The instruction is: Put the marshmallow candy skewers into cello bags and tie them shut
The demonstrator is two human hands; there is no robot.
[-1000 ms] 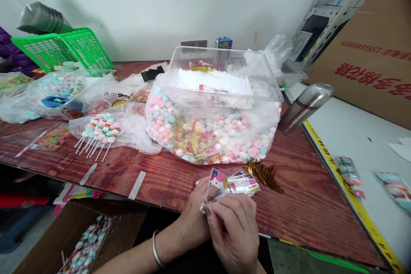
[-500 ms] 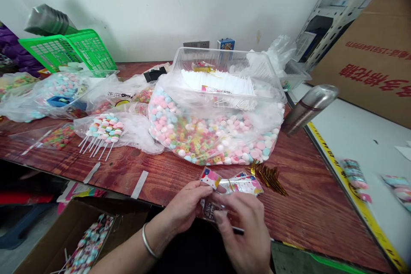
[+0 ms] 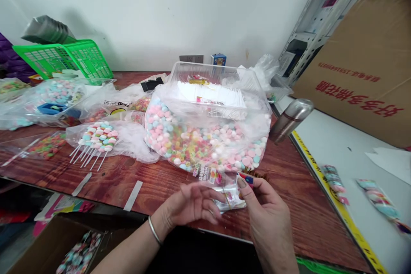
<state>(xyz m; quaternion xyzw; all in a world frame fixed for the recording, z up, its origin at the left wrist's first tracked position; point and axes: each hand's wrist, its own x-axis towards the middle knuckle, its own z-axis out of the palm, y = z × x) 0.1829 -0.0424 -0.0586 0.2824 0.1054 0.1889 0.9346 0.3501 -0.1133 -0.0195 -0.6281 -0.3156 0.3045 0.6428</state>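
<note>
My right hand (image 3: pixel 271 216) pinches a small printed clear plastic bag (image 3: pixel 210 175) by its colourful end. The bag stretches leftward over the front of the wooden table. My left hand (image 3: pixel 191 205) is open beside it, palm turned inward, its fingers apart and slightly blurred. Under and between the hands lies a stack of printed plastic bags (image 3: pixel 230 199) with a band around it. Gold twist ties (image 3: pixel 257 174) lie just behind my right hand, which partly hides them. Beyond the bag sits a large clear sack of marshmallows and ring-shaped candies (image 3: pixel 205 141).
A clear tub of white sticks (image 3: pixel 218 94) stands behind the sack. Marshmallow skewers (image 3: pixel 99 137) lie at left, near a green basket (image 3: pixel 88 60). A steel thermos (image 3: pixel 292 120) and wrapped candies (image 3: pixel 377 197) are at right. An open carton (image 3: pixel 41 244) sits below the table's left edge.
The small bag has passed from between both hands to my right hand alone, turned lengthwise to the left. My left hand has let go and opened. The whole view has shifted slightly.
</note>
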